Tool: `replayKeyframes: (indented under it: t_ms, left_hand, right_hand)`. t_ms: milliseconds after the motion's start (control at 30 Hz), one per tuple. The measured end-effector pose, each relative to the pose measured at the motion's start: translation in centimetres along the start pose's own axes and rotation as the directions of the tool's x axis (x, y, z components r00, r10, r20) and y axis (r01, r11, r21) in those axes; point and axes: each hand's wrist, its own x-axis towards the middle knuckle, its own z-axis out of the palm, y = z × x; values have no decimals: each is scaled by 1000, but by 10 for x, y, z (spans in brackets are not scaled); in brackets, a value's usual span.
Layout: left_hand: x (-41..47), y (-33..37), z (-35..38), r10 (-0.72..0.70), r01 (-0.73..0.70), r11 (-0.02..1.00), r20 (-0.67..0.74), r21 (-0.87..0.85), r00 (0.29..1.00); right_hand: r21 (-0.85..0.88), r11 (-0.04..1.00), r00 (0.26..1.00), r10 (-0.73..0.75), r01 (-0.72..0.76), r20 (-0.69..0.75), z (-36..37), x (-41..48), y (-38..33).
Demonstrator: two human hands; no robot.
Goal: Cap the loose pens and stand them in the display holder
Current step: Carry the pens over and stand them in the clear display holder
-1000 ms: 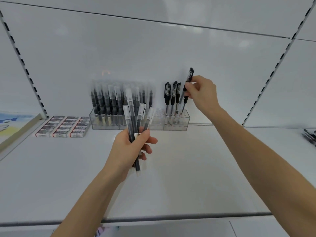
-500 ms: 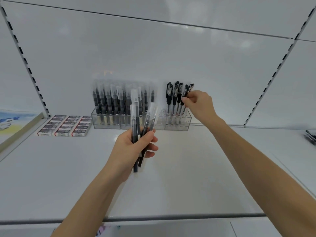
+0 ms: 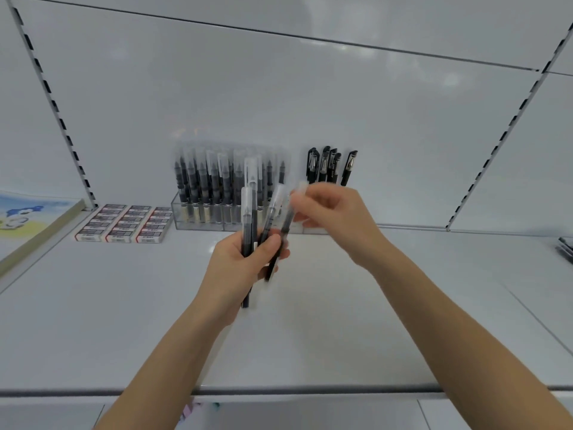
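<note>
Head view: I see left hand [image 3: 242, 262] gripping a fan of slim clear-capped pens [image 3: 248, 212]; right hand [image 3: 338, 218] pinching one frosted cap [image 3: 299, 189], blurred. Clear acrylic holder [image 3: 192, 219] stands behind them on glossy white shelf [image 3: 124, 305].

Clear display holder [image 3: 186, 223]; its pens [image 3: 201, 184] dark-barrelled, frosted caps; black pens [image 3: 324, 164] at holder's right end. Left of holder, eraser boxes [image 3: 122, 226]: white, red-and-black bands. White shelf [image 3: 93, 305].

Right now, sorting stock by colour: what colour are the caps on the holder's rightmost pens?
Black caps, shown best in the head view.
</note>
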Motion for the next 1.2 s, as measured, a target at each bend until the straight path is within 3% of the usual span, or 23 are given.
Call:
replayKeyframes:
  t_ms: [100, 233, 467, 733, 900, 1000, 1100, 1200]
  left_hand:
    - [1, 1, -11, 13, -6, 997, -92, 79, 996]
    - [0, 2, -19, 1, 15, 993, -131, 114, 991]
    - [-1, 5, -21, -21, 36, 994, -136, 106, 991]
    - [-2, 5, -25, 35, -22, 993, -110, 117, 993]
    - [-2, 5, -23, 33, -30, 999, -78, 35, 996]
    - [-2, 7, -22, 34, -33, 999, -81, 11, 996]
    - [-1, 8, -20, 44, -45, 999, -75, -6, 996]
    - [0, 8, -12, 42, -43, 999, -58, -16, 997]
  right_hand:
    - [18, 999, 986, -27, 30, -162, -13, 26, -3]
    - [-190, 974, 938, -176, 123, -299, -14, 60, -3]
    - [-437, 889, 932, -263, 133, -251, -4, 92, 6]
    - [-605, 796, 980, -121, 1, -157, 4, 100, 18]
    - [-525, 850, 994, -33, -27, -104, 6, 100, 22]
    - [-453, 892, 985, -77, 0, -152, 3, 88, 23]
    - [-170, 984, 967, -86, 45, -238, 5, 60, 13]
    - [63, 997, 993, -38, 45, -113, 11, 33, 2]
